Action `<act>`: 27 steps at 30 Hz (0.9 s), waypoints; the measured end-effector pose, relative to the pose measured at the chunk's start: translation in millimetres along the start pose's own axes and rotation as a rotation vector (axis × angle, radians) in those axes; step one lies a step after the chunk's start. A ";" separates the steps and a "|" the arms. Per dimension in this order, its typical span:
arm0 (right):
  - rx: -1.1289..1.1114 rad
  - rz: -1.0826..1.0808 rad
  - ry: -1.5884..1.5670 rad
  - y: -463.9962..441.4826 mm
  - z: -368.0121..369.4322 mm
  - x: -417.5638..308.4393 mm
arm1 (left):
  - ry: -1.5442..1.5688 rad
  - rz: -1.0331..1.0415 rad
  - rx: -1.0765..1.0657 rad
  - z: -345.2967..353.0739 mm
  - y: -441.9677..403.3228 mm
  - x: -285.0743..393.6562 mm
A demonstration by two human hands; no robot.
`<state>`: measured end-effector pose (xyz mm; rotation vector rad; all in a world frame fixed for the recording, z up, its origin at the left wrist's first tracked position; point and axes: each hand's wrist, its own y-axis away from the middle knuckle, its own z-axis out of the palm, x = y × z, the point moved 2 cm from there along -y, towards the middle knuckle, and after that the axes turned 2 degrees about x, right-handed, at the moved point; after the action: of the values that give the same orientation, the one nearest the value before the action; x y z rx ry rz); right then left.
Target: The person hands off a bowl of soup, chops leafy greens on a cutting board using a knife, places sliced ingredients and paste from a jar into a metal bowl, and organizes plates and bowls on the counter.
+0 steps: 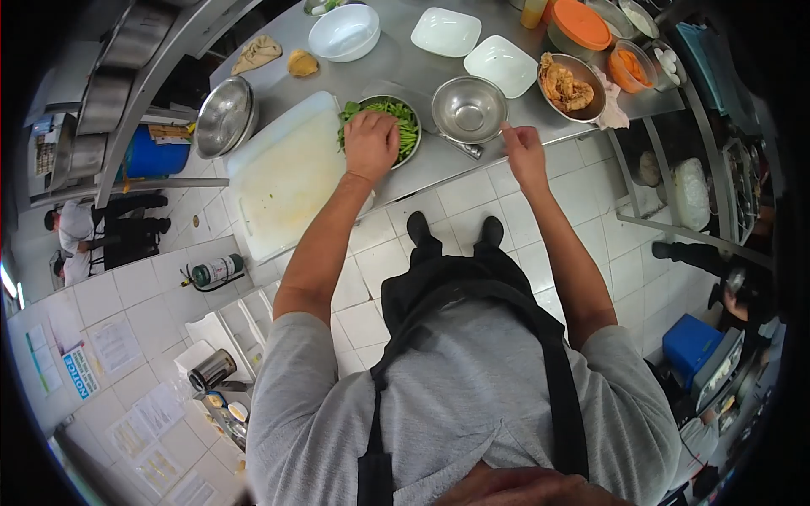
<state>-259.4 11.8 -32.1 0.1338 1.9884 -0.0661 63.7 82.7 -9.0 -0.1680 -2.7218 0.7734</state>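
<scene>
My left hand (373,145) is over a metal bowl of cut green vegetables (408,133), its fingers bent down into the greens and closed around some of them. Leafy pieces stick out to the left of the fingers, and the fingertips are hidden. Beside it, a bare metal bowl (470,110) sits on the steel counter. At that bowl's lower right rim is my right hand (526,158), thumb and fingers pinched together at the edge. A white cutting board (283,177) with a few green scraps lies left of the greens.
White dishes (445,32) and a white bowl (344,34) stand farther back. At right are a bowl of fried food (567,88), an orange-lidded container (582,25) and a tub of orange pieces (631,66). Stacked metal bowls (226,118) sit at left. Other people are at both sides.
</scene>
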 end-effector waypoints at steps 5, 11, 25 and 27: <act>-0.302 0.209 -0.085 -36.4 44.5 46.3 | -0.164 -0.033 -0.082 -36.8 -16.5 15.5; -0.260 0.083 -0.169 -41.9 22.3 17.3 | -0.025 -0.104 0.083 -81.1 -6.8 54.8; -0.435 0.245 -0.166 16.5 -10.0 -44.3 | 0.217 -0.780 0.315 6.6 -99.0 -234.4; -0.461 0.245 -0.161 22.0 -18.5 -45.2 | -0.205 -0.706 0.076 26.8 -106.4 -272.6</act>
<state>-255.1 32.7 17.1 0.0689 1.7640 0.5209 310.0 -73.5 -44.9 0.8815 -2.6260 0.6912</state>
